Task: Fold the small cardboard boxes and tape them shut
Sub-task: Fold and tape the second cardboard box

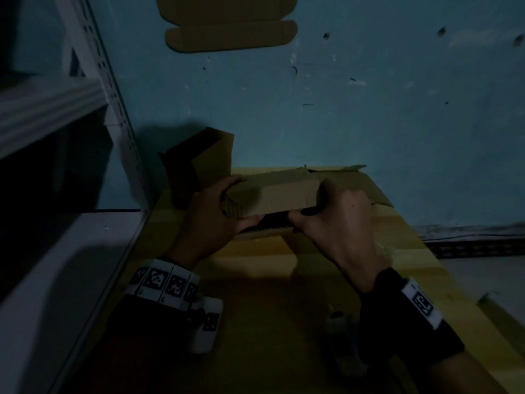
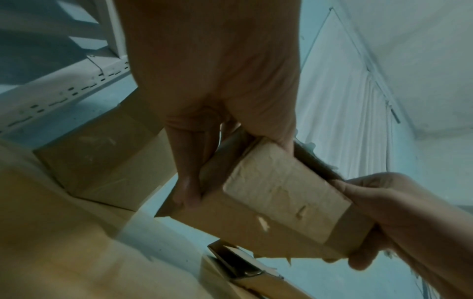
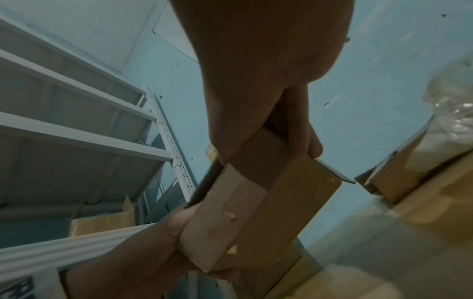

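Both hands grip a small cardboard box before a blue wall.
Left hand and right hand fingers curl around its ends, above a large taped carton; white metal shelving beside the left fingers.

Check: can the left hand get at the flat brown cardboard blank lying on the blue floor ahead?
Probably not right now: the left hand grips the small cardboard box jointly with the right hand, and the flat brown cardboard blank lies well beyond.
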`<state>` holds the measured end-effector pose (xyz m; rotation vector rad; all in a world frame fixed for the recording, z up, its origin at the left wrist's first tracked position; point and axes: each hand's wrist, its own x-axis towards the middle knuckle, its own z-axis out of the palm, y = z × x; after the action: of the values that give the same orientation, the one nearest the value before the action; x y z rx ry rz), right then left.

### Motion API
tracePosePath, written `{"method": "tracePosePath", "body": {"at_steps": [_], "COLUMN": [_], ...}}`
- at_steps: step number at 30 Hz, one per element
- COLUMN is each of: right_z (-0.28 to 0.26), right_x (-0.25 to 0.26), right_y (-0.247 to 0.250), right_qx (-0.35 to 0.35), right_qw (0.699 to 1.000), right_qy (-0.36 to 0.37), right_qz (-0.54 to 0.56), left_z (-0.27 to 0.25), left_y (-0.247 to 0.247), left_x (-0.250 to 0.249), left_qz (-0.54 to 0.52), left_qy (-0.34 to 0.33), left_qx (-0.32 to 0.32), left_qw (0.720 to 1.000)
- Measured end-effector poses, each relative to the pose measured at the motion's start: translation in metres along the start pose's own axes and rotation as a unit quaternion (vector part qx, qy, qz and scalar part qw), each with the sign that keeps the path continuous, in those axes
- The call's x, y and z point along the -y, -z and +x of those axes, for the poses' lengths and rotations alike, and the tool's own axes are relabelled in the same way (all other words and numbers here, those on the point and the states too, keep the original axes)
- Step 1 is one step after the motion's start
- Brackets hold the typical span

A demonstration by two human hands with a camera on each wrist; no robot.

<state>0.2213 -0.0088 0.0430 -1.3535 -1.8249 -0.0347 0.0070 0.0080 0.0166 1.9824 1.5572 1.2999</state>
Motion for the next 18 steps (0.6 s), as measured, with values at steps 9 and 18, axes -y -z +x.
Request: {"method": "tracePosePath", "body": {"at_steps": [9, 18], "right_z": [-0.004, 0.001], "right_x": [0.013, -0.001], "right_y": [0.002, 0.002], "right_qx": [0.014, 0.029], "right_qw": [0.998, 0.992], "right_qy": [0.017, -0.029], "right_qz": [0.064, 0.12], "left_z": [0.002, 0.001], "left_y": [0.005, 0.009], "left_x": [0.009, 0.007], "left_qz": [-0.054, -0.159], "left_qy": [0.012, 0.027], "left_qx": [0.0, 0.078], "left_qw": [0.998, 0.984]}}
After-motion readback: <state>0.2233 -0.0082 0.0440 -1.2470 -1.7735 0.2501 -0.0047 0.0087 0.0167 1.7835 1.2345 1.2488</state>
